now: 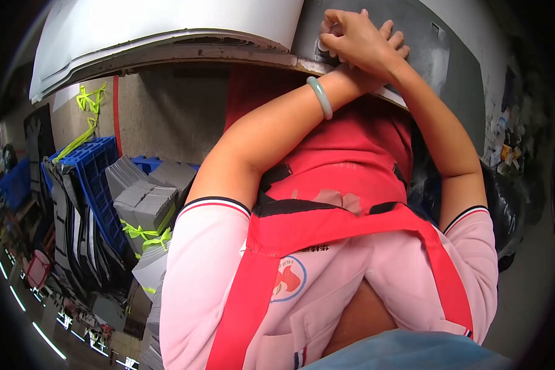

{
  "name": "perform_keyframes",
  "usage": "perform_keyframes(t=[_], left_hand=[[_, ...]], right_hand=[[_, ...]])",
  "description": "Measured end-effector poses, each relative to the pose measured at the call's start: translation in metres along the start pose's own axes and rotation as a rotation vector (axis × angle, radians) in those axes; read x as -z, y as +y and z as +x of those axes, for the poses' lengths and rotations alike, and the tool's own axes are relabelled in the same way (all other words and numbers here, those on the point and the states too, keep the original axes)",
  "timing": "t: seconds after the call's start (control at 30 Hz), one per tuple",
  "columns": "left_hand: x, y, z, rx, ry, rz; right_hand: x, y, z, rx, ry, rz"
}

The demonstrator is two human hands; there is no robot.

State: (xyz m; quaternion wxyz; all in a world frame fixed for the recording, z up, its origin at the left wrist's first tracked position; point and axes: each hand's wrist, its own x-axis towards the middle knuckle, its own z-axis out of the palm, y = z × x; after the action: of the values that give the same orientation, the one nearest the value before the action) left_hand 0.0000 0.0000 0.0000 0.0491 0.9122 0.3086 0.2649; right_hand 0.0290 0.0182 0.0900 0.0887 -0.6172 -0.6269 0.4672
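Note:
My forearms cross at the wrists over a dark grey board (468,77) on the bench. My right hand (362,42) lies on top, its thumb and fingers curled together at the board's left part. A small pale round thing (322,45) shows by its fingertips; what it is, I cannot make out. Beneath and behind it, my left hand (396,39) is mostly hidden. Only its fingers show, spread apart near the board's surface, with nothing seen in them. A pale green bangle (319,97) circles my left forearm.
Large white sheets (179,18) with curled edges are stacked on the bench to the left. Below stand blue plastic pallets (98,179) and grey bundles (145,200) tied with yellow-green strips (145,231). A black plastic bag (505,203) stands on the right. A red apron (345,151) covers my front.

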Motion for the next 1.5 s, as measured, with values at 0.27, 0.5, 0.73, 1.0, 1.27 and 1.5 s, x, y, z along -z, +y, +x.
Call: perform_keyframes(t=[0.27, 0.5, 0.73, 1.0, 1.27, 1.5], left_hand=[[-0.011, 0.000, 0.001, 0.027, 0.061, 0.005], [0.007, 0.010, 0.010, 0.022, -0.242, 0.040], [-0.011, 0.006, 0.006, 0.028, 0.006, -0.028], [0.024, 0.018, 0.024, 0.047, -0.134, 0.333], [0.020, 0.005, 0.012, 0.039, 0.002, -0.135], [0.024, 0.008, -0.001, 0.032, -0.030, -0.128]], right_hand=[[-0.011, -0.008, -0.009, 0.127, 0.123, -0.486], [-0.015, 0.030, -0.021, 0.555, 0.309, -0.530], [-0.007, 0.021, -0.033, 0.422, 0.315, -0.443], [0.097, 0.108, -0.061, 0.165, 0.610, 0.026], [0.132, 0.225, -0.099, -0.186, 0.909, 0.325], [0.131, 0.222, -0.095, -0.018, 0.659, 0.812]])
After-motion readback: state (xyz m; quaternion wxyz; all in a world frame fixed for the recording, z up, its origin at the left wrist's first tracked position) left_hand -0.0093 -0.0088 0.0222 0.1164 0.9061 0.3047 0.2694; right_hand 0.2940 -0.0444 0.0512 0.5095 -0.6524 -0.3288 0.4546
